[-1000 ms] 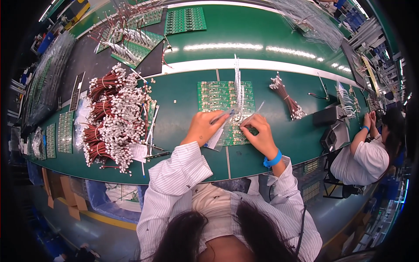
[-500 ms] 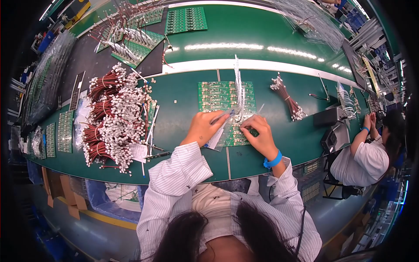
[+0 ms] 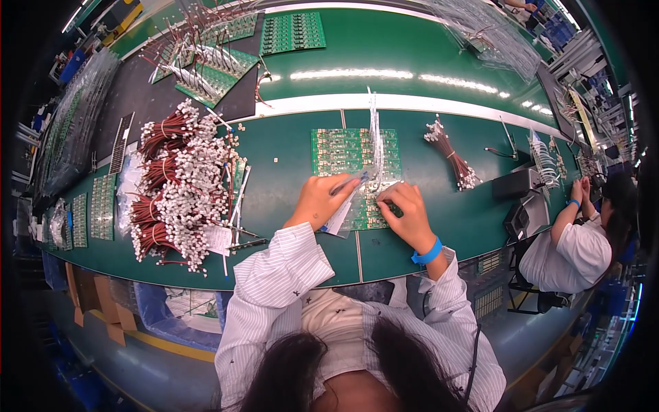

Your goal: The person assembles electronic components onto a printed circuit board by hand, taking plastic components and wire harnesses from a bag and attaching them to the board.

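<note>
A green circuit board panel (image 3: 329, 147) lies flat on the bench in front of me, with rows of small parts. My left hand (image 3: 322, 200) is closed over its left side, gripping what looks like a clear plastic bag (image 3: 338, 218) with a white piece inside. My right hand (image 3: 406, 209) rests at the panel's right side, thumb and forefinger pinched together low over the board; anything between those fingertips is too small to make out. A bundle of thin white strips (image 3: 375, 130) runs up across the panel from between the hands.
Bundled red-brown wires with white connectors (image 3: 175, 185) are heaped at left. Another wire bundle (image 3: 449, 152) lies right of the panel, near a black box-like device (image 3: 516, 184). More boards (image 3: 293, 32) sit at the back. A co-worker (image 3: 570, 247) sits at far right.
My right hand has shifted very slightly left along the panel, still pinched. The left hand, the bag and the board have hardly moved.
</note>
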Demonstrator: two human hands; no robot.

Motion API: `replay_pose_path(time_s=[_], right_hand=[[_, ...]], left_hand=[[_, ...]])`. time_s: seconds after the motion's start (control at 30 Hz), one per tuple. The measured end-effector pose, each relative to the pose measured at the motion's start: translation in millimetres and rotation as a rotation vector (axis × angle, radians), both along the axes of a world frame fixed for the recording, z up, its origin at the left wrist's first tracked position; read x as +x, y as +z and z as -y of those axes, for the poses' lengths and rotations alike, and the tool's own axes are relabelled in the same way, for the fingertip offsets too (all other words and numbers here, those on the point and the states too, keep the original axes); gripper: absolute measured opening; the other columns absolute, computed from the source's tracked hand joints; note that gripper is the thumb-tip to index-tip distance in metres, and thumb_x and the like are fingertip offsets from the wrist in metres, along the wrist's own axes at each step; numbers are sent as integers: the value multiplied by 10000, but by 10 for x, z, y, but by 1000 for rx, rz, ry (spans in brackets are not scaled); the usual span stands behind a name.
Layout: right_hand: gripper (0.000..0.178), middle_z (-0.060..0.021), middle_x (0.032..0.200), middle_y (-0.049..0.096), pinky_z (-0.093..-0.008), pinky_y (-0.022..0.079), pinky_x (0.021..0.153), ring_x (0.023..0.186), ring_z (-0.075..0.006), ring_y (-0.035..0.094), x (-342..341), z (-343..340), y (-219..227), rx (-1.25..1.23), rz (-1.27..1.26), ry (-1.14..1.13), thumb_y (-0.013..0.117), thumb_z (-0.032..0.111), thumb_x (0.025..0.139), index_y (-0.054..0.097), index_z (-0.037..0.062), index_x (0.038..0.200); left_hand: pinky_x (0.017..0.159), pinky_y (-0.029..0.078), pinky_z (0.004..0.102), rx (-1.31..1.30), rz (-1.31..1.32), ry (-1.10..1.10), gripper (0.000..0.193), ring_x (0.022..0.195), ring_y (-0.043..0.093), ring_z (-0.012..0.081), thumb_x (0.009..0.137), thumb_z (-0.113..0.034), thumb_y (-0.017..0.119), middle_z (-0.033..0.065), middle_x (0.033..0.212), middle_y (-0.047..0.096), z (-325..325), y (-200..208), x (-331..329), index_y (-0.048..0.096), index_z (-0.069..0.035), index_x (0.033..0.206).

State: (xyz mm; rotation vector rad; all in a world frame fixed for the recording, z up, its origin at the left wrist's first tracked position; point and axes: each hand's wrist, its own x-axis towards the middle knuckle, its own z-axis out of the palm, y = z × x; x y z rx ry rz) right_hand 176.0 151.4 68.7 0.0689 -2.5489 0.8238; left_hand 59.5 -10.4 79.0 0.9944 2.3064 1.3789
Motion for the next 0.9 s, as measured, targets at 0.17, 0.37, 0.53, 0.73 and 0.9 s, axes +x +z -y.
replay_pose_path(time_s=[0.17, 0.37, 0.53, 0.73, 0.9], right_hand=[[109, -20, 742, 536, -307, 330, 632, 701, -190, 506, -4, 26, 38, 75, -20, 8, 629, 23, 674, 559, 68, 744], [115, -25, 746, 538, -306, 331, 627, 694, -194, 512, 11, 36, 38, 52, -16, -5, 633, 28, 670, 554, 66, 744], [111, -27, 736, 535, -304, 329, 627, 685, -192, 514, 9, 36, 34, 20, -16, 0, 636, 34, 676, 548, 57, 740], [110, -30, 728, 534, -302, 330, 628, 664, -195, 509, 8, 33, 20, 24, 10, -29, 639, 36, 686, 541, 50, 734], [111, -31, 723, 533, -301, 330, 622, 645, -198, 503, 2, 30, 1, 6, 35, -26, 639, 34, 688, 540, 53, 736]], left_hand=[[477, 406, 329, 58, 7, 23, 183, 498, 544, 281, 802, -223, 600, 152, 601, 565, -7, -6, 19, 644, -51, 844], [496, 423, 342, 69, -31, 34, 177, 543, 568, 296, 795, -229, 603, 147, 644, 588, -8, -59, 29, 649, -71, 860], [525, 448, 345, 79, -97, 11, 157, 603, 591, 298, 779, -208, 607, 130, 704, 612, -10, -68, 38, 652, -93, 876], [550, 462, 320, 46, -125, -29, 159, 619, 604, 281, 774, -146, 612, 135, 782, 632, -10, -114, 35, 644, -50, 897], [550, 463, 365, 24, -234, -35, 159, 630, 592, 295, 734, -155, 611, 96, 730, 626, -12, -157, 44, 639, -135, 889]])
